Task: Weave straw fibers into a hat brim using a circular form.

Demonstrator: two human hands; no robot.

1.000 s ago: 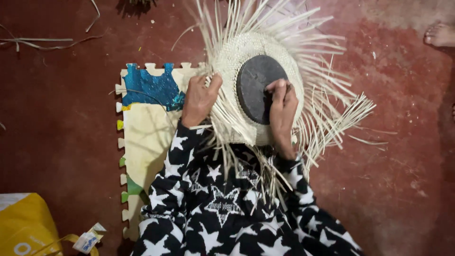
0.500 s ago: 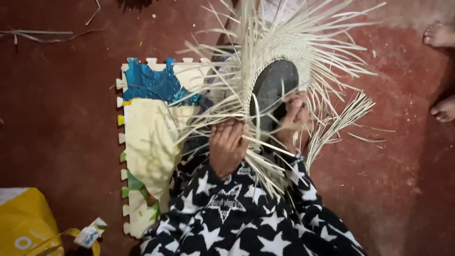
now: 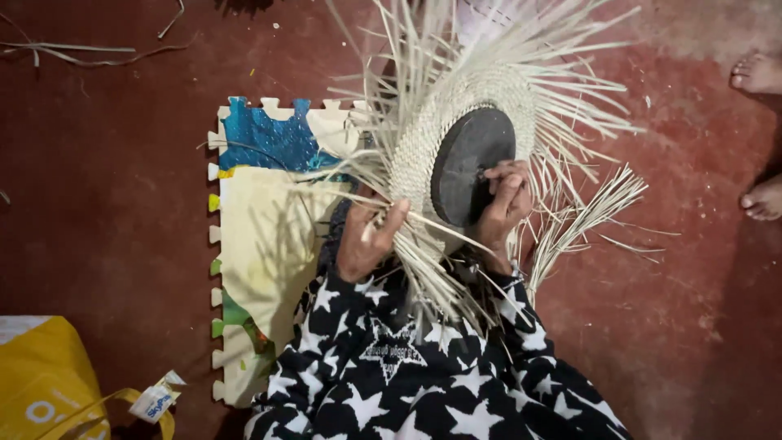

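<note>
Red floor (image 3: pixel 98 204), foam mat (image 3: pixel 269 244) under left hand (image 3: pixel 364 240) pinching straw strands (image 3: pixel 432 269); right hand (image 3: pixel 503 204) grips dark disc (image 3: pixel 468 163) on woven piece (image 3: pixel 423 147).

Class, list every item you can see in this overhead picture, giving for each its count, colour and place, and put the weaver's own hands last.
Round woven straw piece with loose pale strips fanning out: one, pale straw, upper centre, tilted.
Dark round disc: one, dark grey, against the woven piece's middle.
Interlocking foam floor mat: one, cream with blue and green patches, left of centre.
Loose bundle of straw strips: one, pale, on the floor at right.
Stray straw strips: a few, pale, top left.
Yellow bag: one, bottom left corner.
Small white wrapper: one, beside the bag.
Red floor: all around.
Another person's bare feet: two, right edge.
Black star-print sleeves: two, bottom centre.
Left hand: grips strips at the lower rim.
Right hand: on the disc's edge.
</note>
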